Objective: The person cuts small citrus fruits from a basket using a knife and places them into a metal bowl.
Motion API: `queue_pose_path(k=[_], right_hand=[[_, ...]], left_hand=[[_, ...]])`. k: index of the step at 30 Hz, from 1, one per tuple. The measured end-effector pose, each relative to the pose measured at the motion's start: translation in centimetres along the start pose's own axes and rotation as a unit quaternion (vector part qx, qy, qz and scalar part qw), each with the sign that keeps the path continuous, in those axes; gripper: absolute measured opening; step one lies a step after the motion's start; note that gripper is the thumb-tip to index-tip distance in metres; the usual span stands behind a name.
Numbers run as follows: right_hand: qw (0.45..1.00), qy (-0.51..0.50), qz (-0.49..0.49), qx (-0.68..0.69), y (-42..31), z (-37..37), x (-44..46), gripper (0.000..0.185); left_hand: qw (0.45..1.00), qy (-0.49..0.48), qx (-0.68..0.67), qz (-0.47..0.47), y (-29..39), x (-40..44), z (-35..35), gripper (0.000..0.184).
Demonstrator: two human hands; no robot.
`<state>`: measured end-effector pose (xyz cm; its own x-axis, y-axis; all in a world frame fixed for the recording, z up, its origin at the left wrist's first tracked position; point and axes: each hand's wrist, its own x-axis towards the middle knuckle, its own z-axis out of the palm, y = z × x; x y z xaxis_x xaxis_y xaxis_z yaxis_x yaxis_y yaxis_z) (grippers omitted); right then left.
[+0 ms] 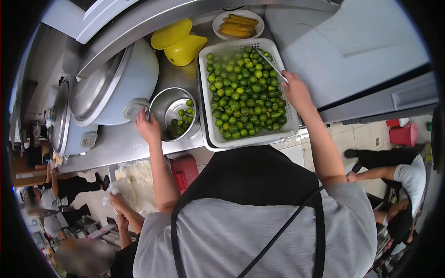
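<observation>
My left hand is at the near left rim of a round steel pot, its fingers curled at the edge. Several small green limes lie in the bottom of that pot. To its right a white perforated plastic basket is heaped with green limes, a few of them yellowish. My right hand is closed around a slim knife at the basket's right edge. The blade slants up and left over the limes; its handle is mostly hidden in my fingers.
Behind the pot stands a yellow kitchen scale. A white bowl of long yellow-brown food is behind the basket. Large rice cookers line the left of the steel counter. Co-workers are nearby; one person's hands hold a plastic bag.
</observation>
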<state>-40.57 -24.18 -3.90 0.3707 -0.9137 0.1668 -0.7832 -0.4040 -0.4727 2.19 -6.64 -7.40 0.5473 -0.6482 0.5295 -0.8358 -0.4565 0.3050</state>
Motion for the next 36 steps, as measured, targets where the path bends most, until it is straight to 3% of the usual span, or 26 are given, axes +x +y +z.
queue_pose_path(k=[2,4,6,8,10,11,13,15,21,26,31,33,36], right_hand=[[0.999,0.042,0.011,0.013,-1.2,-1.8,-0.3,0.028],[0.999,0.012,0.003,0.029,-1.6,-3.0,-0.6,0.028],[0.999,-0.012,-0.002,0.044,-1.0,-3.1,-1.5,0.028],[0.997,-0.006,-0.031,0.064,0.0,-2.6,-2.6,0.031],[0.997,0.003,-0.029,0.074,1.0,-1.6,-4.2,0.033],[0.996,0.017,-0.023,0.08,1.4,-1.0,-5.0,0.036],[0.989,-0.024,0.025,0.14,1.5,0.1,-6.8,0.038],[0.975,-0.066,0.077,0.198,1.5,0.6,-7.1,0.04],[0.978,0.031,0.087,0.189,0.4,2.0,-6.0,0.04],[0.982,0.027,0.075,0.171,-0.8,3.1,-3.6,0.04],[0.98,0.016,0.051,0.193,0.1,2.2,-3.5,0.039],[0.986,0.059,0.061,0.145,-0.5,-0.1,-4.3,0.037],[0.976,0.035,0.092,0.196,-1.1,-2.1,-5.0,0.04]], left_hand=[[1.0,0.004,-0.014,0.028,4.1,0.8,-2.2,0.032],[0.994,-0.01,-0.073,0.079,8.4,0.9,-3.2,0.027],[0.973,-0.098,-0.204,0.04,13.0,-0.7,-3.7,0.023],[0.938,-0.137,-0.29,0.131,16.7,-3.6,-4.1,0.03],[0.915,-0.215,-0.26,0.223,17.7,-7.2,-4.0,0.043],[0.916,-0.213,-0.256,0.223,17.6,-8.6,-4.0,0.043],[0.907,-0.266,-0.133,0.298,17.4,-10.1,-3.5,0.046],[0.909,-0.255,-0.141,0.298,17.3,-10.0,-2.5,0.047],[0.921,-0.217,-0.17,0.276,17.2,-8.2,-1.2,0.041],[0.929,-0.155,-0.164,0.292,16.1,-5.6,0.7,0.035],[0.938,-0.149,-0.206,0.235,17.8,-5.6,-0.4,0.032],[0.935,-0.152,-0.229,0.222,19.6,-5.8,-0.7,0.03],[0.874,-0.228,-0.314,0.291,23.2,-6.0,0.5,0.018]])
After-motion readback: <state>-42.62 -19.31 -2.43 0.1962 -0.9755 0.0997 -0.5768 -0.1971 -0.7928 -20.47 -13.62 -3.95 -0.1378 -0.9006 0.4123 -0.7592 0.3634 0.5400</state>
